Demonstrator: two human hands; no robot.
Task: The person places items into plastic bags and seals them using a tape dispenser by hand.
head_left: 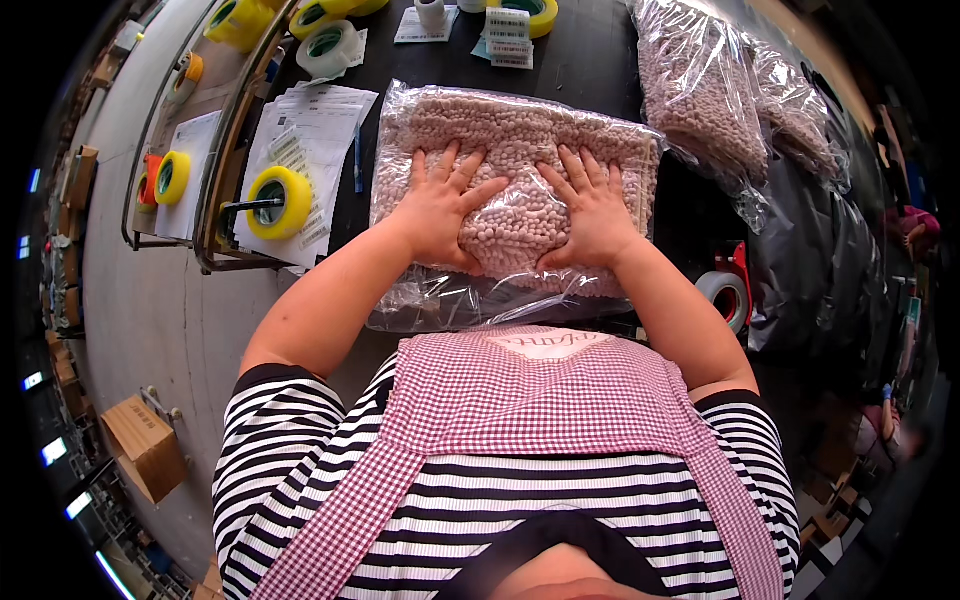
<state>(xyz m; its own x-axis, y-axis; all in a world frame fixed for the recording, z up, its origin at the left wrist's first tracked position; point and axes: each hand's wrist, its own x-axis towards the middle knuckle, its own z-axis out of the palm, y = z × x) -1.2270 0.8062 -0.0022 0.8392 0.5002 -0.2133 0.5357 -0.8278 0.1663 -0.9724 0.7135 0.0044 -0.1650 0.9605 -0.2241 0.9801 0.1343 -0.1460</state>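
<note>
A folded, nubby pink chenille mat [515,215] lies in a clear plastic bag [440,300] on the black table in front of me. My left hand [440,205] presses flat on the bag's left half, fingers spread. On the right half lies my right hand [592,208], likewise flat with its fingers apart. Between the two thumbs the mat's bumpy surface shows through the film. The bag's loose plastic edge spreads toward my apron. Neither hand grips anything.
Other bagged pink mats [700,100] lie at the far right, above black plastic [800,260]. A red tape dispenser [735,285] stands near my right forearm. To the left are printed papers [345,110], a yellow tape roll [295,203] and a metal rack rail [205,225]. Barcode labels [508,38] lie behind.
</note>
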